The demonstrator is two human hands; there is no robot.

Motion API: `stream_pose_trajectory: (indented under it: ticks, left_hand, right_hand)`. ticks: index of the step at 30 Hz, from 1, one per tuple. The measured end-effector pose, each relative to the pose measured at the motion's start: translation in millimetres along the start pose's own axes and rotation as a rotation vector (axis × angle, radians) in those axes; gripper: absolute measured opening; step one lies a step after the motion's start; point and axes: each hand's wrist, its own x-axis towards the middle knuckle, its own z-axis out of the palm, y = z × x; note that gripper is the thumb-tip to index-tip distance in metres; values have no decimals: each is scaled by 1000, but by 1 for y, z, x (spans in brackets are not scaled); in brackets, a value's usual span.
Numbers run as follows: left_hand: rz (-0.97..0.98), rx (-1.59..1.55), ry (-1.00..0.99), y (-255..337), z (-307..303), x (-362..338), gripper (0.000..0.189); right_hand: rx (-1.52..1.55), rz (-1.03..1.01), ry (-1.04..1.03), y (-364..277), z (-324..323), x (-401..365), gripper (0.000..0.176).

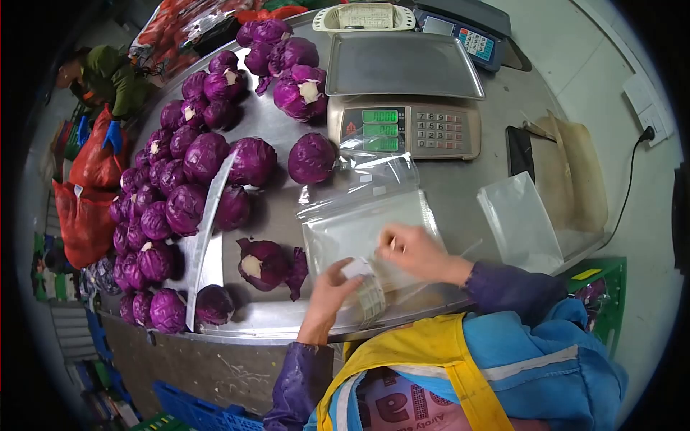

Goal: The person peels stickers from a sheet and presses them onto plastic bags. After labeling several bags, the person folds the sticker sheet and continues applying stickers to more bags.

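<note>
My left hand (332, 291) pinches a strip of white labels (371, 298), which hangs toward the table's front edge. Just right of it, my right hand (412, 251) is closed over a stack of clear zip bags (345, 231); its fingers are slightly blurred, and whatever they hold is too small to make out. Left of my left hand sits a purple cabbage (264, 264) with a loose outer leaf and a pale cut stem. Another purple cabbage (312, 158) stands near the top left corner of the bags.
A heap of purple cabbages (185, 208) fills the left side, beside a long metal strip (208, 241). Behind the bags is a scale (406, 65) with lit green displays. More clear bags (521, 223) lie right. A co-worker (111, 79) in blue gloves is far left, near red sacks.
</note>
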Motion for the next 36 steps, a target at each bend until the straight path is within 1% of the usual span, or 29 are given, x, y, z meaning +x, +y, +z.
stream_pose_trajectory:
  ticks: [1, 3, 4, 6, 7, 9, 10, 12, 13, 14, 15, 16, 17, 18, 19, 20, 22, 23, 24, 25, 26, 27, 28, 29, 31, 33, 34, 36]
  left_hand:
    - [45, -121, 42, -5, -3, 1, 50]
    - [66, -117, 67, -12, -4, 5, 49]
    - [91, -111, 94, -14, -4, 7, 48]
    - [98, -115, 102, -19, -5, 10, 48]
    - [110, -128, 98, -23, -6, 11, 48]
    - [140, -130, 94, -28, -6, 11, 48]
    - [144, -127, 96, -30, -6, 10, 48]
    - [143, -125, 122, -27, -3, 7, 48]
    - [86, -46, 132, -16, -1, 0, 49]
    - [94, -38, 127, -29, -6, 5, 50]
    - [142, -130, 150, -27, -1, 5, 49]
    - [125, 33, 179, -41, -11, 14, 49]
    - [167, -74, 207, -38, -7, 12, 50]
    - [104, -55, 208, -22, -5, 3, 50]
    - [91, -32, 226, -14, -4, -1, 50]
    - [77, -130, 218, -9, -3, -5, 48]
    - [93, -169, 226, 0, -9, -13, 41]
    - [104, -158, 222, 5, -11, -18, 41]
    - [158, -320, 200, 16, -9, -30, 39]
    - [208, -485, 175, 24, -10, -35, 37]
    - [212, -479, 170, 23, -15, -36, 37]
    - [207, -501, 106, 19, -21, -37, 34]
    - [203, -524, 43, 15, -25, -38, 32]
    - [179, -485, 26, 12, -26, -38, 26]
    - [158, -468, 28, 10, -23, -34, 23]
    - [145, -422, 35, 6, -18, -31, 24]
    - [151, -423, 39, 4, -16, -30, 24]
    - [128, -375, 78, 2, -14, -27, 25]
  right_hand:
    - [-1, 1, 0, 7, -7, 9, 15]
    - [-25, 97, 183, 31, -16, 28, 19]
    - [-26, 95, 186, 40, -15, 34, 19]
    - [-322, 171, 128, 51, -11, 46, 20]
    - [-319, 167, 130, 53, -10, 48, 20]
    - [-802, 49, 138, 55, -9, 50, 24]
    - [-801, 45, 141, 55, -13, 51, 24]
    - [-810, 80, 168, 60, -30, 45, 30]
    - [-725, 20, 94, 62, -39, 36, 34]
    - [-643, -53, 26, 64, -47, 27, 37]
    - [-623, -166, -108, 69, -48, 14, 46]
    - [-720, -342, -228, 73, -44, -4, 51]
    - [-774, -311, -222, 67, -39, -13, 50]
    - [-733, -269, -288, 65, -41, -13, 41]
    - [-689, -247, -236, 72, -38, -12, 24]
    - [-695, -266, -211, 78, -38, -9, 24]
    - [-660, -298, -186, 78, -38, -6, 14]
    - [-609, -283, -166, 76, -39, -5, 18]
    - [-610, -284, -152, 76, -39, -3, 18]
    - [-590, -239, -192, 78, -41, 1, 19]
    - [-571, -195, -234, 80, -43, 6, 19]
    - [-573, -196, -227, 85, -46, 16, 19]
    - [-472, -84, -209, 92, -50, 31, 19]
    - [-370, 27, -193, 96, -56, 46, 20]
    - [-147, 57, 55, 90, -74, 78, 18]
    - [-354, -42, 424, 79, -90, 103, 18]
    - [-354, -50, 422, 64, -91, 106, 18]
    - [-387, -87, 651, 27, -91, 104, 17]
